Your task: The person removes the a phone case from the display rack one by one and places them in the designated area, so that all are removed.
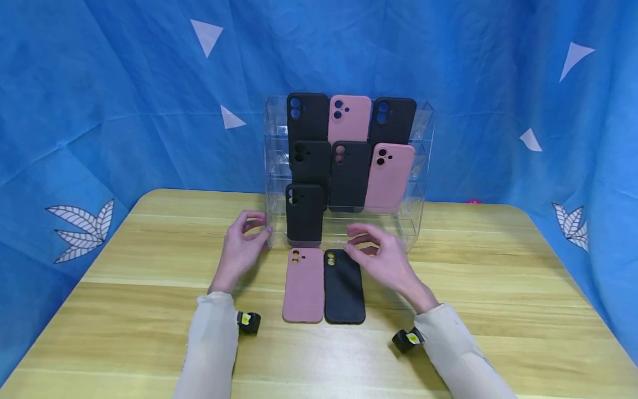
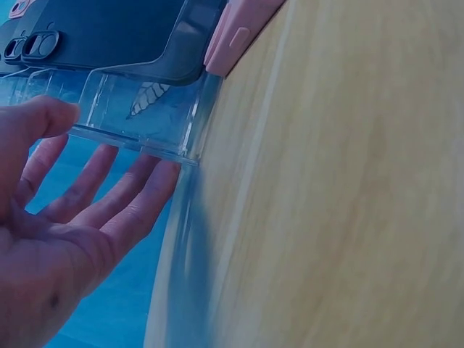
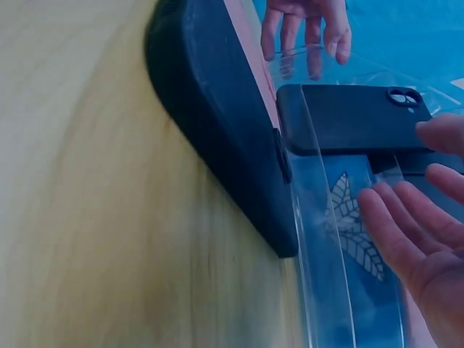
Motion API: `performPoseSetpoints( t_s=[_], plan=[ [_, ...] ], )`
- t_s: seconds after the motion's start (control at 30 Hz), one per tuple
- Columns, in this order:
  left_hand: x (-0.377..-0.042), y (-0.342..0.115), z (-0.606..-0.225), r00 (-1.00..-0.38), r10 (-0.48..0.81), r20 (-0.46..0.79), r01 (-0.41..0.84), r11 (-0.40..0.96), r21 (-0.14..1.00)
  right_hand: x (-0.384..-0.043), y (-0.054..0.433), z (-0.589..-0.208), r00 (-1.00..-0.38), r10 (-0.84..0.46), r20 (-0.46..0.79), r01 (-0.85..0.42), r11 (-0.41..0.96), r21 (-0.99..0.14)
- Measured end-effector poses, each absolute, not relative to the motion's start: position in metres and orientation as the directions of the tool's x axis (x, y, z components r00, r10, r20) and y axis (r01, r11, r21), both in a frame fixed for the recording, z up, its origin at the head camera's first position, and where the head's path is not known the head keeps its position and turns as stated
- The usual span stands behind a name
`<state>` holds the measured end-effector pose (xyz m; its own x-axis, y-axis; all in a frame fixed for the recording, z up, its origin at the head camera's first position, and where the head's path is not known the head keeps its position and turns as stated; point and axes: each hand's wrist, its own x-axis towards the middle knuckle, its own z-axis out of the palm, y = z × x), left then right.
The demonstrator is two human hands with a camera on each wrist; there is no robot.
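Note:
A clear acrylic tiered rack (image 1: 344, 226) stands on the table, holding several black and pink phone cases. My left hand (image 1: 244, 244) is at the rack's left side; its fingertips (image 2: 165, 172) meet the clear side panel, with the thumb near the front edge. My right hand (image 1: 381, 257) hovers before the bottom tier with loosely bent fingers and nothing in them. In front of the rack lie a pink phone case (image 1: 303, 285) and a black phone case (image 1: 345, 291), side by side. My right thumb overlaps the black one's top corner in the head view.
In the bottom tier, one black case (image 1: 304, 213) stands at the left. Above it, the middle tier holds two black cases and a pink case (image 1: 390, 177). A blue patterned cloth (image 1: 149, 100) hangs behind the wooden table (image 1: 498, 277). Each wrist wears a small black camera (image 1: 249, 322).

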<state>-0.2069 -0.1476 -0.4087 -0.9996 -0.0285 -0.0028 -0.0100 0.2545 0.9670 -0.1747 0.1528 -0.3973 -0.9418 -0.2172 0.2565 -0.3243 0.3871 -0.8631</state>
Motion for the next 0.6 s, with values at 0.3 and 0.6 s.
performPoseSetpoints(
  t_s=[0.3,0.6],
  plan=[
    [-0.207,-0.148,-0.408,-1.0,-0.022,0.018,0.011,0.262,0.965,-0.188,0.14,-0.398,-0.926,-0.197,0.323,-0.371,0.311,-0.875],
    [-0.207,-0.149,-0.408,-1.0,-0.027,0.011,0.004,0.271,0.963,-0.201,0.126,-0.399,-0.923,-0.184,0.339,-0.382,0.313,-0.869]
  ],
)
